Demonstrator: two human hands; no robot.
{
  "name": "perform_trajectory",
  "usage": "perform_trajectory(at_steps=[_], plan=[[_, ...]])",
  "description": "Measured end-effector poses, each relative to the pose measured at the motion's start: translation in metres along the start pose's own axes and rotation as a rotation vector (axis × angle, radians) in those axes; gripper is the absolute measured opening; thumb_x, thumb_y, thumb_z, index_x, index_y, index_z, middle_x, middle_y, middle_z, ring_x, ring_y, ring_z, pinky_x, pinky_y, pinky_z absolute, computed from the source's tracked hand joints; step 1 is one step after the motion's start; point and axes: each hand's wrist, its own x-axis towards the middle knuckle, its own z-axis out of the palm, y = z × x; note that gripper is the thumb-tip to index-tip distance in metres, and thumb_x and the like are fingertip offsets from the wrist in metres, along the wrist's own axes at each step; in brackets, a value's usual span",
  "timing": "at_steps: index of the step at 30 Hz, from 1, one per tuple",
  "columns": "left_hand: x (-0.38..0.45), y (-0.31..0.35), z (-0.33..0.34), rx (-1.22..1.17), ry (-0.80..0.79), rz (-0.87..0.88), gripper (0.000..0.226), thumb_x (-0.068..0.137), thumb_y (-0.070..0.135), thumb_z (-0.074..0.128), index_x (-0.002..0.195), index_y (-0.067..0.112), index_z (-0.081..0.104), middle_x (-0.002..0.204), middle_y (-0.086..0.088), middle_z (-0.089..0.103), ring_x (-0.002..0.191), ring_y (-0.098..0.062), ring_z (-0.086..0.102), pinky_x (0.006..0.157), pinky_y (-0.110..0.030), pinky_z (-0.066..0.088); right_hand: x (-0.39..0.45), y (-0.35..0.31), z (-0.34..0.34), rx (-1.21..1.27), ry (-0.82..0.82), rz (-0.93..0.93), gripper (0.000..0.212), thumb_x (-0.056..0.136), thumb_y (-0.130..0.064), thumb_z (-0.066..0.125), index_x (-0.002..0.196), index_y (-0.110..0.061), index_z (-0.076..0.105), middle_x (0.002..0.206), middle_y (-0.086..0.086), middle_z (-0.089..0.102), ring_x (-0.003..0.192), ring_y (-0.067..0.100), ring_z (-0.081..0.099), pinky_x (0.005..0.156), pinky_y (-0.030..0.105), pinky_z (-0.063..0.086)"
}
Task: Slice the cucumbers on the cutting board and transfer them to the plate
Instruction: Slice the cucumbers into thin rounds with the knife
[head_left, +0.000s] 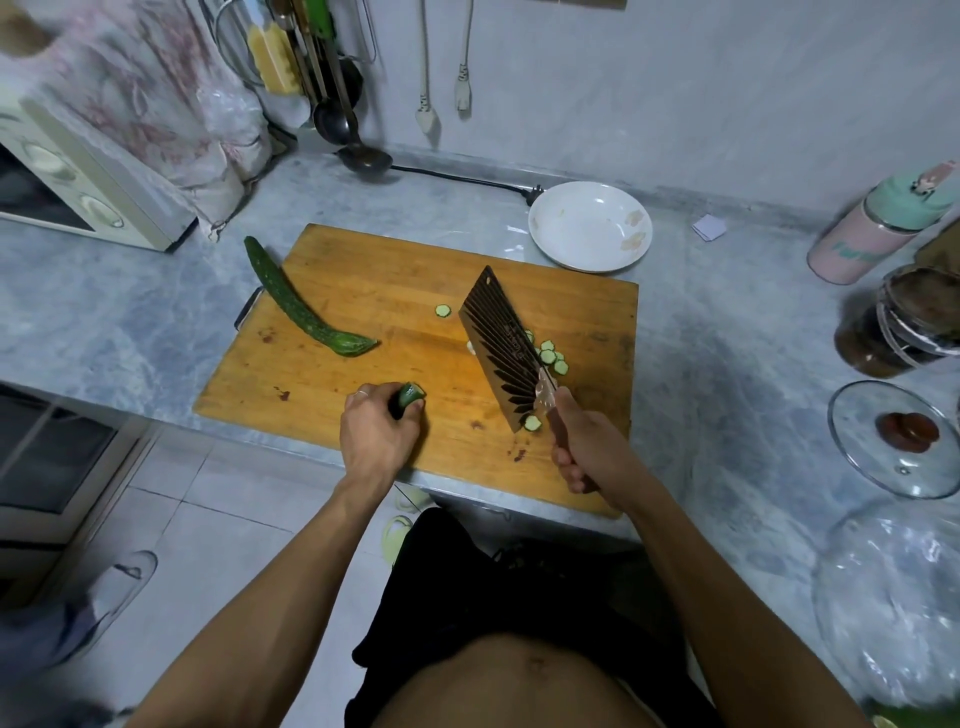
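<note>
left hand holds short green cucumber stub, pale cut end.

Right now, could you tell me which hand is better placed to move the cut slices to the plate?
Probably the right hand: it grips the cleaver beside the slices, on the plate's side. The left hand holds the cucumber stub.

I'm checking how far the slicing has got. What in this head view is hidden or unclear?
- Cucumber stub: mostly covered by the left hand, so its remaining length is unknown.
- Slices: some lie behind the knife, so no full count.
- Knife handle: wrapped by the right hand.
- Plate: marks on its rim too small to identify.
</note>
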Motion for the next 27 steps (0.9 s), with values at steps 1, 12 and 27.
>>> perform_trajectory(at_steps=[1, 12, 27], plan=[[0.0, 0.002, 0.001, -0.006, 0.001, -0.004, 0.036, 0.085, 0.032, 0.068, 0.116, 0.014, 0.068, 0.104, -0.011, 0.064, 0.106, -0.029, 0.054, 0.087, -0.036, 0.049, 0.001, -0.003, 0.0, -0.027, -0.015, -0.014, 0.061, 0.097, -0.065, 0.03, 0.074, -0.013, 0.051, 0.053, -0.001, 0.045, 0.041, 0.012, 0.037, 0.043, 0.024, 0.033], [0.01, 0.006, 0.003, -0.085, 0.023, -0.055, 0.036, 0.083, 0.034, 0.069, 0.113, 0.014, 0.069, 0.105, -0.011, 0.063, 0.098, -0.028, 0.059, 0.084, -0.032, 0.049, 0.022, -0.035, 0.054, -0.011, -0.096, -0.029, 0.059, 0.098, -0.066, 0.03, 0.079, -0.015, 0.052, 0.054, -0.003, 0.044, 0.04, 0.013, 0.037, 0.04, 0.023, 0.033], [0.014, 0.013, 0.009, 0.081, -0.02, 0.107, 0.032, 0.087, 0.034, 0.066, 0.117, 0.022, 0.068, 0.111, -0.005, 0.068, 0.097, -0.028, 0.064, 0.076, -0.034, 0.053, 0.021, -0.019, 0.024, -0.101, 0.006, -0.067, 0.064, 0.094, -0.071, 0.03, 0.071, -0.015, 0.049, 0.054, 0.002, 0.045, 0.04, 0.014, 0.039, 0.044, 0.025, 0.034]])
